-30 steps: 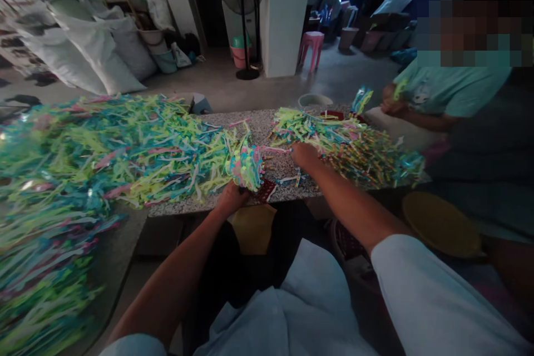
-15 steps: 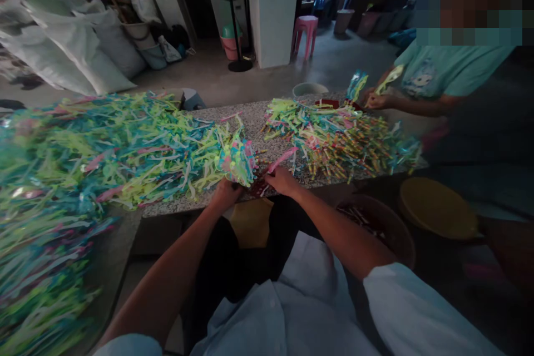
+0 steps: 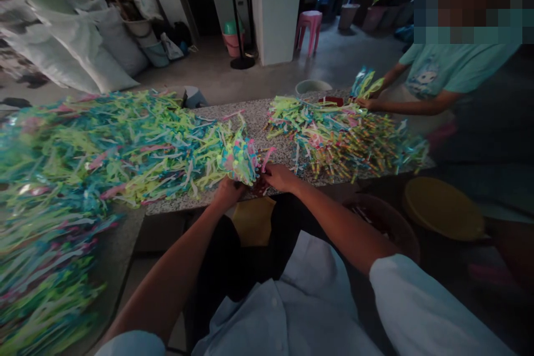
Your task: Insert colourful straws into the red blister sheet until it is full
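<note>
My left hand (image 3: 228, 192) is closed around the bottom of a bundle (image 3: 241, 157) of green, blue and pink strips, at the near edge of the stone table (image 3: 256, 117). It holds the bundle at the same place as one second ago, and the bundle stands up like a fan.

My right hand (image 3: 278, 176) has changed more. One second ago it was stretched out to the pile of strips (image 3: 350, 142) on the right side and touched it. Half a second ago it was already back near my left hand with a pink strip (image 3: 267, 156). Now its fingers are pinched on this pink strip and press its lower end against the bottom of the bundle, so both hands almost touch. The strip now points more upward than before.

The large heap (image 3: 125, 136) on the left lies as before. The co-worker's hand (image 3: 367, 103) across the table now holds its few strips higher.
</note>
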Motion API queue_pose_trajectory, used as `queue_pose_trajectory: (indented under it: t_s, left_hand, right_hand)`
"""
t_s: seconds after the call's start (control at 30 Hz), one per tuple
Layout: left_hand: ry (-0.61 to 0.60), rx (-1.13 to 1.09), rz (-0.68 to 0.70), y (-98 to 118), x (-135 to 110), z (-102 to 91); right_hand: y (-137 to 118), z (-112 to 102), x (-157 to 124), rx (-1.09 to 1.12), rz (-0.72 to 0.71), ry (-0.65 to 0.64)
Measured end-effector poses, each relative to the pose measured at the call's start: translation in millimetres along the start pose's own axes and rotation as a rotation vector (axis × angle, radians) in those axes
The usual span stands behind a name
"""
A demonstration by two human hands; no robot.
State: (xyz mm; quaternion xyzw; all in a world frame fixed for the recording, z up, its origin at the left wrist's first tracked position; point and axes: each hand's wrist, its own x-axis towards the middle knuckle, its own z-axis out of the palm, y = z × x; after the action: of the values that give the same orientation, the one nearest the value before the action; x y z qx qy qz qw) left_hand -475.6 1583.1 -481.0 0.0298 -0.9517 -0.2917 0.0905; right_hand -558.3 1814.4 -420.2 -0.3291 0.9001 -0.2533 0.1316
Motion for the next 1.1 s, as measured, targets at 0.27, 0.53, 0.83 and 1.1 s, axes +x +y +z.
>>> queue_pose_trajectory:
  t_s: [0.27, 0.53, 0.83, 1.1]
  left_hand:
    - [-0.041, -0.123, 0.014, 10.8, -7.8, -1.7]
    - [0.003, -0.069, 0.16, -8.8, 6.9, 20.9]
    - [0.017, -0.134, 0.063, 4.3, -3.0, 6.5]
    - [0.026, -0.036, 0.03, 3.1, -1.2, 3.1]
  right_hand:
    - [-13.0, -4.2, -10.3, -0.214, 0.025, -0.09]
    - [22.3, 17.8, 17.0, -0.217, 0.003, -0.059]
    - [-17.2, -0.3, 4.2, -0.333, 0.017, -0.144]
    - [4.5, -22.1, -17.4, -0.22, 0.139, 0.035]
